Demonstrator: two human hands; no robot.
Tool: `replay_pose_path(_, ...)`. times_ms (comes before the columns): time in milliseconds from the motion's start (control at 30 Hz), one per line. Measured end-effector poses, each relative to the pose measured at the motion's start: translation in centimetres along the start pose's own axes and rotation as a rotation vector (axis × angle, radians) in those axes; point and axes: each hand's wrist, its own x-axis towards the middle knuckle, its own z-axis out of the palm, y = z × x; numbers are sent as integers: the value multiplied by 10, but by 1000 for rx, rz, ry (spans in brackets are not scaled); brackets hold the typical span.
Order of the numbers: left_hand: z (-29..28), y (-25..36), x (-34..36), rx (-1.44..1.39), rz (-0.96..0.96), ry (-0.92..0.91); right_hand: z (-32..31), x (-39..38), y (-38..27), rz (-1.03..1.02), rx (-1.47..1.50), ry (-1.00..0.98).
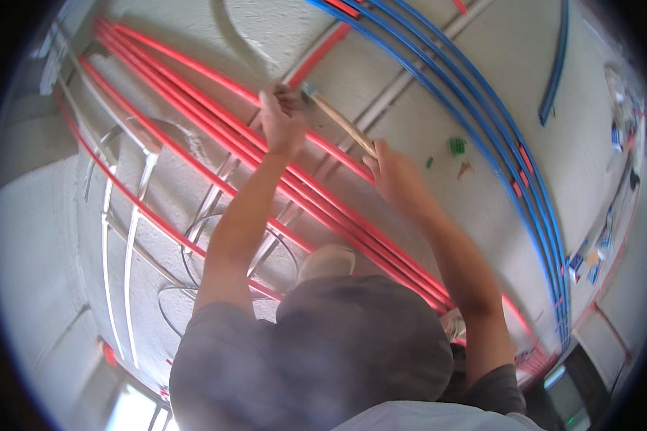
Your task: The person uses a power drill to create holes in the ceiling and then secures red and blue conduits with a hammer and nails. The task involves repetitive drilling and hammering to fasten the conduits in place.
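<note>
My right hand [397,177] is closed around the lower end of a hammer's wooden handle [343,123]. The metal hammer head [309,91] points up and left, close to the fingers of my left hand [282,121]. Those fingers are curled together in a pinch, and what sits between them is too small to tell. The left hand is above the red pipes [194,118] that run diagonally across the floor. One red pipe [338,155] passes just below the hammer, between my two hands.
Several blue pipes [474,108] curve along the right, with a loose blue piece [551,86] beyond them. Small green pieces [457,146] lie on the concrete. White pipes [131,266] cross at the left, near a thin dark loop of wire [187,251]. Scattered packages [593,266] line the far right.
</note>
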Motion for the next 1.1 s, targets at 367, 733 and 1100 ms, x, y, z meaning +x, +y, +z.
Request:
replay_pose_path(367, 164, 55, -78, 159, 532, -985, -96, -116, 93, 432, 493, 598)
replay_pose_path(733, 44, 66, -85, 10, 528, -430, -27, -192, 76, 274, 244, 207)
replay_pose_path(1100, -33, 32, -59, 163, 26, -135, 11, -128, 17, 201, 60, -124)
